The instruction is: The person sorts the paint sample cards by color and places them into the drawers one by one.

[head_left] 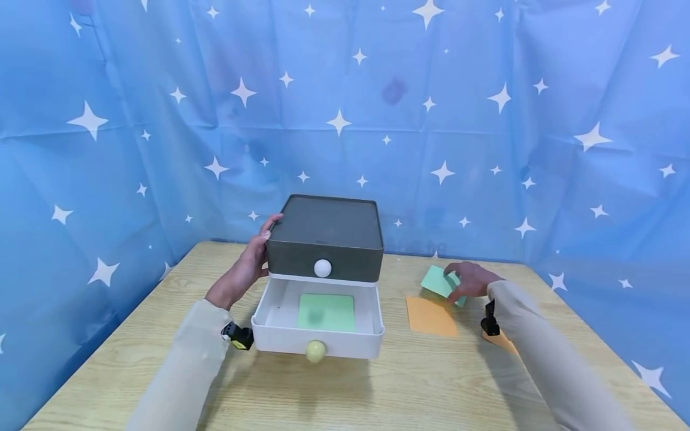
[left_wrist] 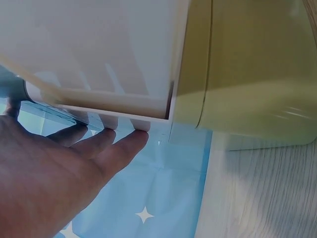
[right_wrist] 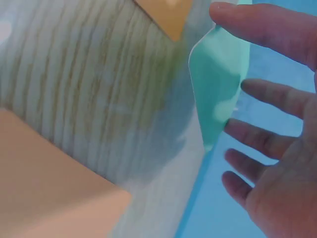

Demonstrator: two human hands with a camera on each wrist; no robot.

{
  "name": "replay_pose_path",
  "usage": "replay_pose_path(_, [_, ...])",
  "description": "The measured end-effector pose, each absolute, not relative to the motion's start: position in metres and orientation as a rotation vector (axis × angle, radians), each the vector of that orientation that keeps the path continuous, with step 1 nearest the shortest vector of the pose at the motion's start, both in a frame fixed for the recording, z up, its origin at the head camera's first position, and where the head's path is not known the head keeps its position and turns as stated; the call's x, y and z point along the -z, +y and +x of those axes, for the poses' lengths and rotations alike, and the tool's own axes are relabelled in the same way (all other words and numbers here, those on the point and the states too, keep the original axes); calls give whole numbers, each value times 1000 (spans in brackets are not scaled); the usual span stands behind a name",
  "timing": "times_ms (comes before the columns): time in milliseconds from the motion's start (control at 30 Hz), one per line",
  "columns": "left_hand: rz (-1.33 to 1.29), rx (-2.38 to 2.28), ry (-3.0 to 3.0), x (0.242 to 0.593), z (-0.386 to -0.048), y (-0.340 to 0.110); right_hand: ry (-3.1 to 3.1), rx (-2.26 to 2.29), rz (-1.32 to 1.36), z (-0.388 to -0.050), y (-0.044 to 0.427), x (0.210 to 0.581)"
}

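A small two-drawer box (head_left: 333, 221) with a dark grey top stands on the table, and its white lower drawer (head_left: 345, 344) is pulled out. A green sheet of paper (head_left: 326, 312) lies in that drawer. My left hand (head_left: 245, 266) rests against the box's left side, its fingers (left_wrist: 121, 151) extended along the wall. Over at the right, my right hand (head_left: 470, 279) pinches another green sheet of paper (right_wrist: 215, 84) between thumb and fingertips. It is tilted and raised off the table, casting a shadow.
An orange sheet of paper (head_left: 431, 317) lies on the wooden table (head_left: 431, 383) just in front of the right hand. A second orange sheet (head_left: 501, 341) is partly hidden under the right forearm. Blue star-patterned curtain (head_left: 339, 90) encloses the back and sides.
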State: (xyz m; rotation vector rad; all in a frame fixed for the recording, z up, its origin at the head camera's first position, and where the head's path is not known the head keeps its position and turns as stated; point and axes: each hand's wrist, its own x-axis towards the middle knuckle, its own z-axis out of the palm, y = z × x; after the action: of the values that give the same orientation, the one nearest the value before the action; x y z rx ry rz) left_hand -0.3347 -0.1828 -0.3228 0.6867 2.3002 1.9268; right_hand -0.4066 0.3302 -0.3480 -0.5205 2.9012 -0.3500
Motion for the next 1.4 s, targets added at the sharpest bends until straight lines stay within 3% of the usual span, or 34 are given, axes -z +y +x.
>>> replay_pose_path(967, [707, -1927, 2314, 325, -334, -182, 2907, 352, -685, -340, 304, 340])
replay_pose_path(1400, [694, -1929, 2307, 324, -334, -182, 2942, 587, -841, -292, 293, 314])
